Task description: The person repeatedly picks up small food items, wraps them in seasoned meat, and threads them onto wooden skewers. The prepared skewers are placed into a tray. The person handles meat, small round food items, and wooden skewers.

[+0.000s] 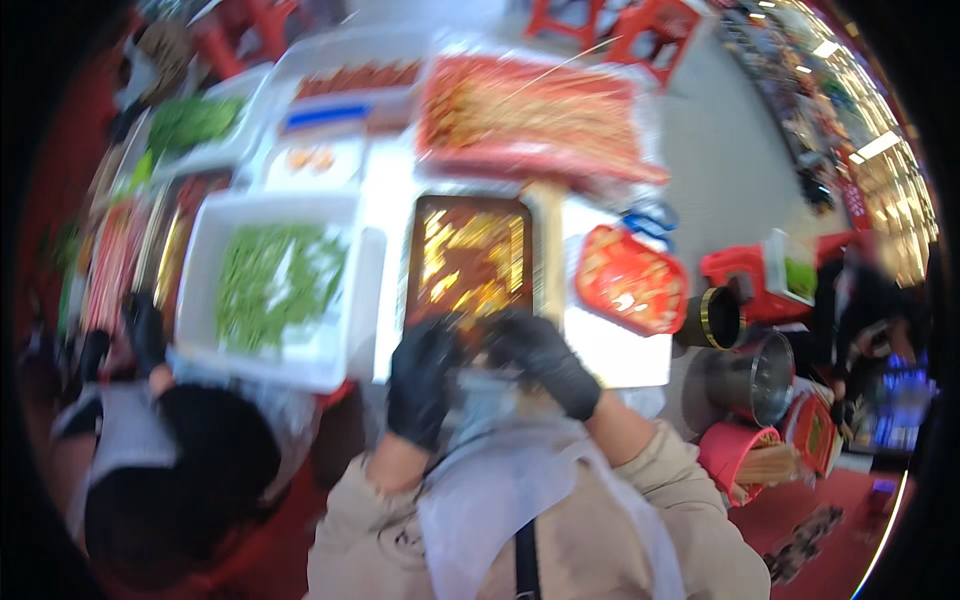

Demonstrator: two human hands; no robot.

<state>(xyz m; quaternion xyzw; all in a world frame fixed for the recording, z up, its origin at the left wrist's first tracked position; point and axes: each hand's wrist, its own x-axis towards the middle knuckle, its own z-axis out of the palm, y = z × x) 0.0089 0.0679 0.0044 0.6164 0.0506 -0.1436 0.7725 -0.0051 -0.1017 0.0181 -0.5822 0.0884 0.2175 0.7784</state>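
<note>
Both my hands wear black gloves and meet at the near end of a dark tray [472, 255] holding shiny, reddish-brown food pieces. My left hand [421, 382] is at the tray's near left corner, its fingers curled inward. Opposite it, my right hand [544, 364] bends towards the same spot. Something small and reddish seems to lie between the fingertips, but blur hides what it is and whether it is gripped. Right of the tray is a red basket [630, 281] of pale pieces. A white bin [266, 206] with green vegetables stands on the left.
Skewered food on a red tray [529, 120] lies beyond. Another bin of greens [196, 124] stands at the far left. A co-worker with black gloves [146, 330] works close on my left. Metal pots [757, 379] and a pink bucket of sticks [731, 454] stand at right.
</note>
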